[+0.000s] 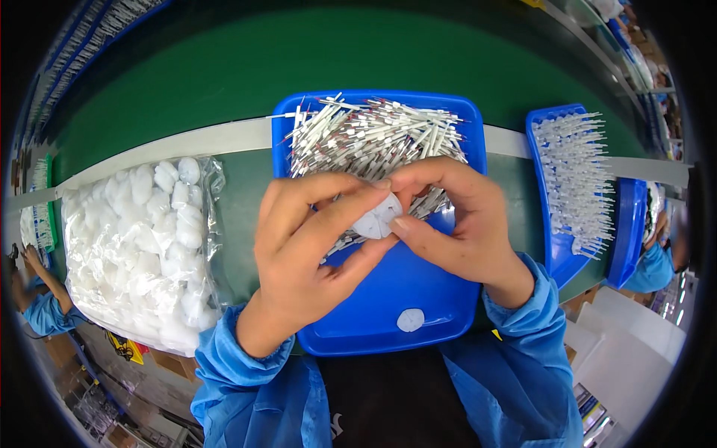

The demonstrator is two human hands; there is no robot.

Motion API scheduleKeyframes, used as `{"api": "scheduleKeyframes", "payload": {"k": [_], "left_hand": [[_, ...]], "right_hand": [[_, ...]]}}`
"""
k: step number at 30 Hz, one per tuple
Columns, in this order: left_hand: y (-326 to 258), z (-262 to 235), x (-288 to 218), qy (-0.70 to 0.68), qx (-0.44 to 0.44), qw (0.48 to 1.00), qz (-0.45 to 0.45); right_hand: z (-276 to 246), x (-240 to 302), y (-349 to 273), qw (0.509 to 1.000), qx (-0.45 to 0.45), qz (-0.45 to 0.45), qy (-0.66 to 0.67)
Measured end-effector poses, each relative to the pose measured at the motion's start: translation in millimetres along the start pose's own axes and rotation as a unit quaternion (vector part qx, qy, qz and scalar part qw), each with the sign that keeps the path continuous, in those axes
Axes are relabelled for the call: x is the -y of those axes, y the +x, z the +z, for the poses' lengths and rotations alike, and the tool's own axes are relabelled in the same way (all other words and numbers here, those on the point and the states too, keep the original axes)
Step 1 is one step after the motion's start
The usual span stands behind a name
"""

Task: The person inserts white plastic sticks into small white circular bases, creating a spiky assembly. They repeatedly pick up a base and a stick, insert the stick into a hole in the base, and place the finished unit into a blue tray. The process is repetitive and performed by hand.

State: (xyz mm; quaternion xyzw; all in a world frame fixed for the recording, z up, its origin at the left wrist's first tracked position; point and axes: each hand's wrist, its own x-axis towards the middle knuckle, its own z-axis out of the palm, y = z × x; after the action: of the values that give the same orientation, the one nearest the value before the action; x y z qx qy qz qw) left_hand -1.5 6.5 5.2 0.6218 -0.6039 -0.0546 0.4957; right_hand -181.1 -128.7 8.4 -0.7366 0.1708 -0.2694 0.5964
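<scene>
I see the blue tray (358,321); above it, left hand (302,243) and right hand (470,231) hold a white disc (373,220). Flat face toward my camera, visible part longest lower-left to upper-right. Both grips narrow, pinching its edge.

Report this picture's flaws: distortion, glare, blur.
Head view: fisheye distortion bows the pale strip across the green table, and the corners go black; head view: glare streaks the clear plastic bag; head view: the left hand and right hand look fairly sharp, while background detail near the rim is smeared.
</scene>
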Motion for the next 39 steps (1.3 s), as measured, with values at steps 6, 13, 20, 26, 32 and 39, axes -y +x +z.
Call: {"api": "scheduleKeyframes", "payload": {"k": [6, 13, 20, 26, 32, 39], "left_hand": [[1, -4, -3, 0.003, 0.031, 0.999, 0.009], [1, -5, -2, -0.027, 0.033, 0.999, 0.005], [0, -4, -1, -0.017, 0.035, 0.999, 0.033], [-5, -4, 1, -0.088, 0.052, 0.994, 0.028], [-8, 1, 14, -0.226, -0.009, 0.974, -0.007], [-12, 0, 3, -0.345, -0.004, 0.910, -0.228]], "right_hand": [[-3, -5, -5, 0.997, 0.012, 0.041, 0.068], [-5, 1, -3, 0.991, 0.013, 0.054, 0.121], [-9, 5, 0, 0.986, 0.032, 0.091, 0.133], [-15, 20, -23, 0.997, 0.019, 0.055, -0.059], [-7, 11, -46, 0.814, 0.122, -0.167, -0.543], [4, 15, -31, 0.787, 0.152, -0.160, -0.576]]}}
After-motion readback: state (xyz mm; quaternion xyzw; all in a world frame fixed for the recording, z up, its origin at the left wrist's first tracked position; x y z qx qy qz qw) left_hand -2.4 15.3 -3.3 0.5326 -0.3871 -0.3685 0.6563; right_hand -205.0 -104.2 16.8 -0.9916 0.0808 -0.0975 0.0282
